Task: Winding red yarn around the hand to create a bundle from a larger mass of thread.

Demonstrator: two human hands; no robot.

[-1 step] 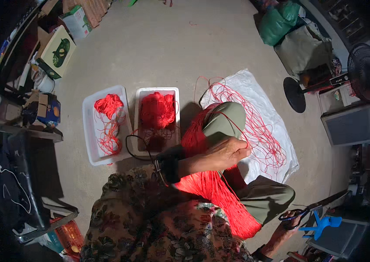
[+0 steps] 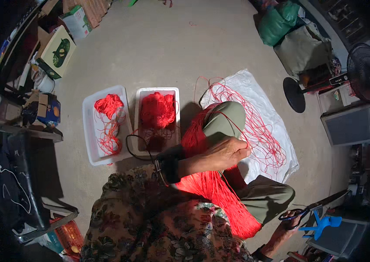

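Observation:
My left hand (image 2: 231, 153) is closed, its thumb and fingers pinching a strand of red cord (image 2: 241, 131) above my lap. A thick bundle of red cord (image 2: 224, 203) lies across my legs, more of it hanging over the raised knee. Off to the lower right, my right hand (image 2: 286, 227) grips a pair of scissors (image 2: 296, 216) by its dark handle loops. Where the blades end is hard to make out against the dark background. Loose red strands (image 2: 265, 139) spread over a white sheet (image 2: 283, 124) beyond my knees.
Left of my legs stand two white trays, the wider tray (image 2: 88, 139) and the deeper tray (image 2: 177, 135), both holding red cord. A blue plastic object (image 2: 324, 225) is beside my right hand. A black fan (image 2: 364, 72) stands right; boxes (image 2: 56, 52) line the left.

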